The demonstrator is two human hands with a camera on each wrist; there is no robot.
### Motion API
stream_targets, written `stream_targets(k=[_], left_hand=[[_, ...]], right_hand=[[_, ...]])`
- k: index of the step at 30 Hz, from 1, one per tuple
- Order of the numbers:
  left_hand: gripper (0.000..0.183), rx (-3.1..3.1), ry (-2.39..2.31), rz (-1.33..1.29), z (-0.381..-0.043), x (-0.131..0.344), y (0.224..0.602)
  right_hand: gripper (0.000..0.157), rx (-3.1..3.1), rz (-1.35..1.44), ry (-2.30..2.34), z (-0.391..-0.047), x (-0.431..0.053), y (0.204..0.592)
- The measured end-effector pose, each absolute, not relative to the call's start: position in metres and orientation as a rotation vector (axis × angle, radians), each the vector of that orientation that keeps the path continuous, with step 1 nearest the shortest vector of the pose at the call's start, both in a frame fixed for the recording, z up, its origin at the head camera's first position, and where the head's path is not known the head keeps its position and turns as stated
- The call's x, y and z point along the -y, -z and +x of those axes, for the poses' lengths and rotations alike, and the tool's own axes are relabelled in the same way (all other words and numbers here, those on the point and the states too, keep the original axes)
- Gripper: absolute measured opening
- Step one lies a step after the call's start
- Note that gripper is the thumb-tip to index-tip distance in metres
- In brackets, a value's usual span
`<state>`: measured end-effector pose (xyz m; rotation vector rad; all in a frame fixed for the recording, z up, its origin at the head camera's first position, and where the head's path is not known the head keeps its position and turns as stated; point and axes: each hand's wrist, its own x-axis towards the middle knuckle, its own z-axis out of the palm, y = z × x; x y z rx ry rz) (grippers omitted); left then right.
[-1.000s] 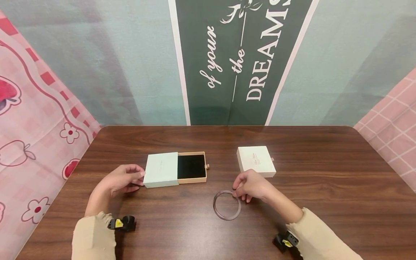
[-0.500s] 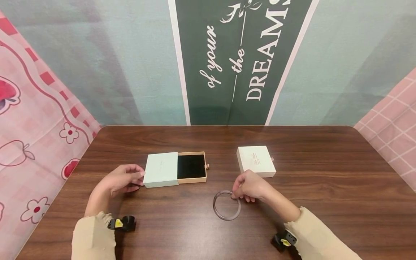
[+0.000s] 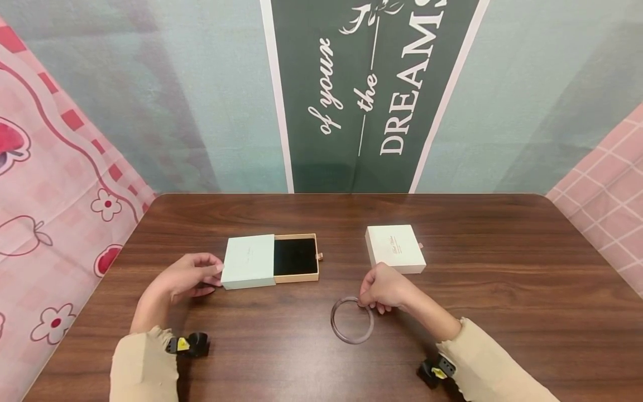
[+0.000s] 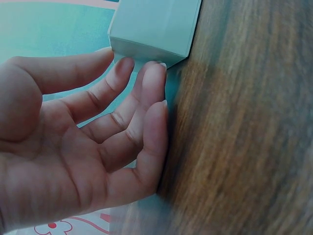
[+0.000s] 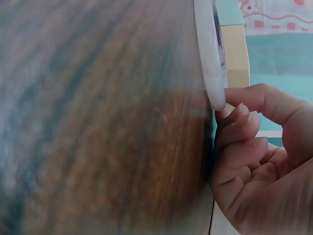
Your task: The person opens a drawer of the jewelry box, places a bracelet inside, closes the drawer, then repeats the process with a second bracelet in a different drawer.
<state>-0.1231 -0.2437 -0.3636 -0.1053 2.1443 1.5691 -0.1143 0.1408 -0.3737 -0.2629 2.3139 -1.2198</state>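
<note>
A translucent greyish-purple bangle (image 3: 334, 324) is low over the table, its upper right rim pinched between the thumb and fingers of my right hand (image 3: 387, 287). From the right wrist, the bangle (image 5: 209, 54) appears edge-on, close over the wood, with my right hand (image 5: 259, 147) at its end. Left of it, a pale slide-out box (image 3: 248, 259) lies with its black-lined drawer (image 3: 296, 257) pulled partway out to the right. My left hand (image 3: 188, 276) touches the sleeve's left end with loosely bent fingertips. The left wrist view has this hand (image 4: 93, 132) right at the box's end (image 4: 151, 44).
A second cream box (image 3: 397, 248), with its drawer in, stands just behind my right hand. Both boxes lie on the brown wooden table (image 3: 482, 234). Printed cloths (image 3: 226, 111) hang behind the table and at its sides.
The bangle has shifted slightly toward me and to the right, with my right hand holding its rim. The left hand and the partly open box stay in place.
</note>
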Motion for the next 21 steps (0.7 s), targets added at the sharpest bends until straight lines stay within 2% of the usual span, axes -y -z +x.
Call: stream_targets(k=[21], left_hand=[[0.014,-2.133,-1.579,-0.109,-0.122,0.244,0.364]], right_hand=[[0.004,-2.056,-0.314,1.420,-0.117,-0.142,0.362]])
